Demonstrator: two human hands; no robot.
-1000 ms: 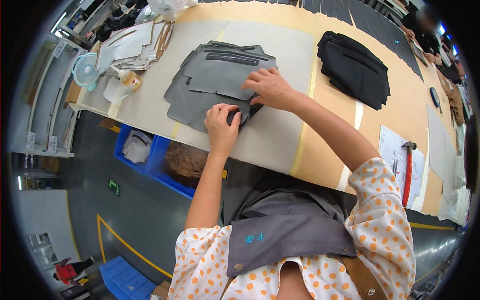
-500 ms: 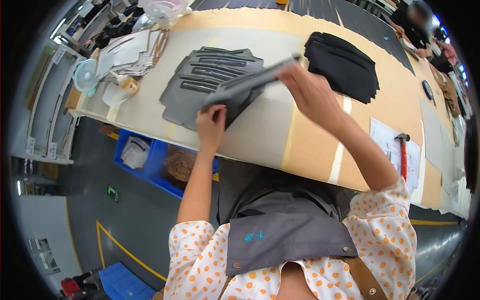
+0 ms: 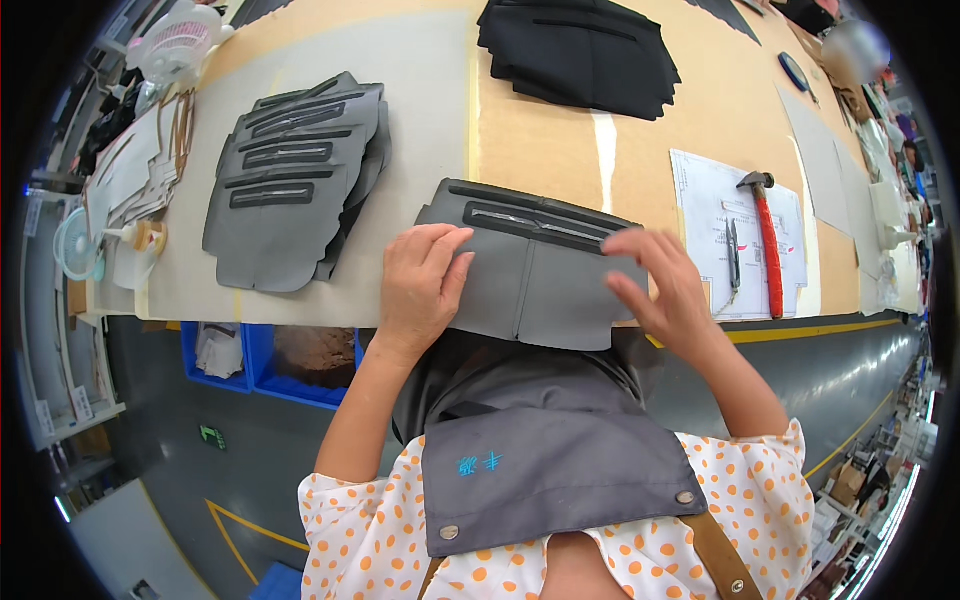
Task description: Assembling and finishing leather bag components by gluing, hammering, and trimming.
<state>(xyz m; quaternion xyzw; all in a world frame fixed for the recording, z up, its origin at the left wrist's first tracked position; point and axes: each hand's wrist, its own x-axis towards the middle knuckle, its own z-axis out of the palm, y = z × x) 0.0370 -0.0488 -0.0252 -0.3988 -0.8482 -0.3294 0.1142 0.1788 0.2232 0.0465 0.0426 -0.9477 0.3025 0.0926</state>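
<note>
A grey leather-like panel (image 3: 560, 292) with a zipped slot along its far side lies in front of me, its near edge at the table's front. My left hand (image 3: 420, 290) rests at the panel's left edge, fingers curved and thumb apart from them. Over the right edge is my right hand (image 3: 665, 290), its thumb and fingers spread; whether it touches the panel I cannot tell. To the left lies a fanned stack of similar grey panels (image 3: 285, 215). Farther back is a stack of black panels (image 3: 580, 65).
At right, a red-handled hammer (image 3: 768, 250) and small snips (image 3: 733, 255) lie on a printed sheet (image 3: 700, 200). A glue bottle (image 3: 148, 236), cut pieces (image 3: 140, 165) and a small fan (image 3: 75, 245) stand left. Blue bins (image 3: 255, 380) sit below the table edge.
The grey panel, held up over the stack by both hands, now lies flat in front of me. Both hands have loosened. My view has turned rightward.
</note>
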